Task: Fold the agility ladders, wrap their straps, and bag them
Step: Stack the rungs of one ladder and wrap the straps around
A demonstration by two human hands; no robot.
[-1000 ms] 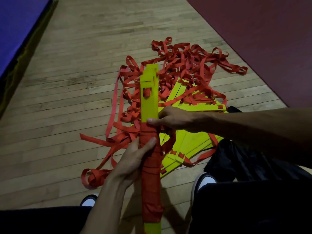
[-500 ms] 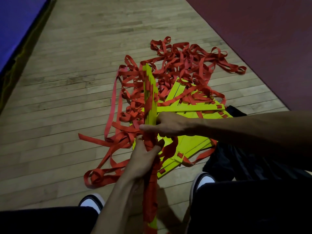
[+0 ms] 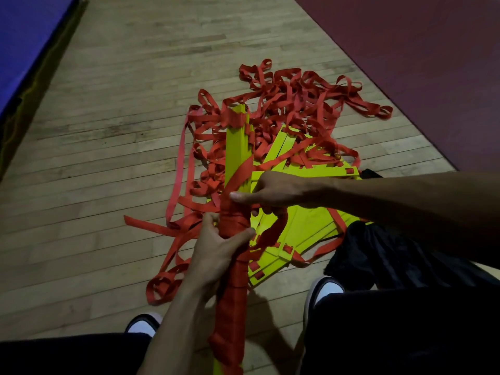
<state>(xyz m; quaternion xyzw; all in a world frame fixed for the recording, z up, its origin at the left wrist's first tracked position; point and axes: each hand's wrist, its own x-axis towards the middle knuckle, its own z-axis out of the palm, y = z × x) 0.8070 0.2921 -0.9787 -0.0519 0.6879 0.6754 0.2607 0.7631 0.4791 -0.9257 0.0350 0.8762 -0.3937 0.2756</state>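
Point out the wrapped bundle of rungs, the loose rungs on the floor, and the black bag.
wrapped bundle (image 3: 234, 288), head view: red strap wound round its middle.
loose rungs (image 3: 311, 226), head view: flat yellow face.
black bag (image 3: 378, 255), head view: crumpled fabric.

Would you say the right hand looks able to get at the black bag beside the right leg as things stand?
Probably yes, but not freely: the right hand is pinching the red strap against the rung bundle and must let go first. The black bag lies just below that forearm, with nothing on top.
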